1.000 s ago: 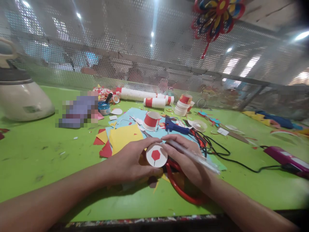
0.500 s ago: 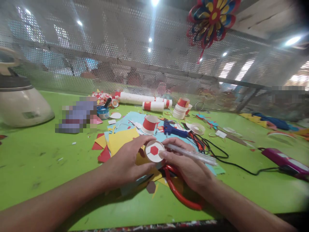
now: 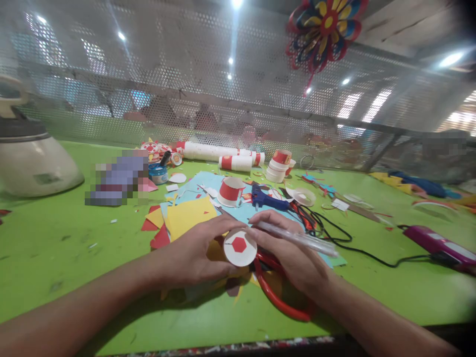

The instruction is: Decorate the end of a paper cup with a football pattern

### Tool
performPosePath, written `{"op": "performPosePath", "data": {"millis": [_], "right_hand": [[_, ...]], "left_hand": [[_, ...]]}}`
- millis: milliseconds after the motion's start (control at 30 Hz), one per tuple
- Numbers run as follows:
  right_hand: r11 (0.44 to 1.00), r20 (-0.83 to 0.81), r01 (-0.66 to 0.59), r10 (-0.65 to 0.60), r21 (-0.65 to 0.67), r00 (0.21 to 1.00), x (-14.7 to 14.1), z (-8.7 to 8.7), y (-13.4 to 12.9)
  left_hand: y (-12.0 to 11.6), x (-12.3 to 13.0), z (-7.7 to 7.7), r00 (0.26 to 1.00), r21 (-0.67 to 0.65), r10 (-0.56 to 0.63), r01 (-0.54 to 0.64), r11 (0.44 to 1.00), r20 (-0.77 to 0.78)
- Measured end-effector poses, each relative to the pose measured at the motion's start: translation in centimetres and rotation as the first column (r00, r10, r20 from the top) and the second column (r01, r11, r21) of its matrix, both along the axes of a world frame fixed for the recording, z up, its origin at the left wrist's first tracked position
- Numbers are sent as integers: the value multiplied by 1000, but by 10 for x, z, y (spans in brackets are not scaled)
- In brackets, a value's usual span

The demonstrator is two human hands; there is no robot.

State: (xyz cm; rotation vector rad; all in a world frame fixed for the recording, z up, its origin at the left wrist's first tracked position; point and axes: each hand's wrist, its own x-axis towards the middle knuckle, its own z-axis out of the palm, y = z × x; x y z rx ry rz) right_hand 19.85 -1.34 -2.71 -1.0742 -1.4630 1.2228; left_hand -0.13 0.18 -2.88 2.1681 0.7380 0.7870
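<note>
A round white piece [image 3: 240,254] with a red hexagon at its centre faces the camera between my hands. My left hand [image 3: 193,250] curves round its left side, fingers above and thumb below. My right hand [image 3: 288,248] pinches a clear pen [image 3: 301,238], whose tip points left, and its fingertips touch the upper right edge of the round piece. Beneath my right hand lie red-handled scissors [image 3: 275,297], partly hidden. Yellow paper [image 3: 188,218] and light blue sheets [image 3: 203,183] lie under and behind the hands.
A red and white paper cup [image 3: 230,192] and a blue glue gun [image 3: 269,199] stand or lie just beyond. Farther back are stacked cups [image 3: 278,167] and a blue jar [image 3: 158,173]. A purple power strip [image 3: 439,245] is at right, a large pale container [image 3: 37,158] at left.
The round piece has tilted to face the camera more fully and moved slightly down. My right fingers have shifted to its upper edge; the pen is still in that hand.
</note>
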Motion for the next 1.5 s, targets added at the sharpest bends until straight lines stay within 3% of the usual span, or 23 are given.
{"op": "performPosePath", "data": {"millis": [100,233,467,700,1000,1200,1333,1500], "right_hand": [[998,-58,-43,40,-54,998,1,-2,2],[985,-199,-87,56,-151,978,-1,-4,3],[967,-298,-142,74,-212,952,-4,-10,0],[984,-174,-63,34,-167,984,-7,-8,-1],[993,-104,-45,33,-112,994,-4,-6,-1],[998,-40,-10,7,-70,999,-6,-4,-2],[999,-71,2,-6,-55,997,-4,-4,-1],[987,-74,117,-110,106,991,3,-1,-2]], "left_hand": [[2,-2,2,1000,26,-9,9,1000,-16],[2,-4,4,995,4,89,-89,996,-33],[-1,-1,0,969,173,242,-230,958,-50],[-1,0,2,968,147,235,-222,964,-82],[-1,-1,9,992,53,88,-83,995,-92],[1,0,0,987,39,150,-148,988,-62],[0,0,5,984,2,172,-172,985,-57],[0,0,6,988,27,152,-151,988,-25]]}}
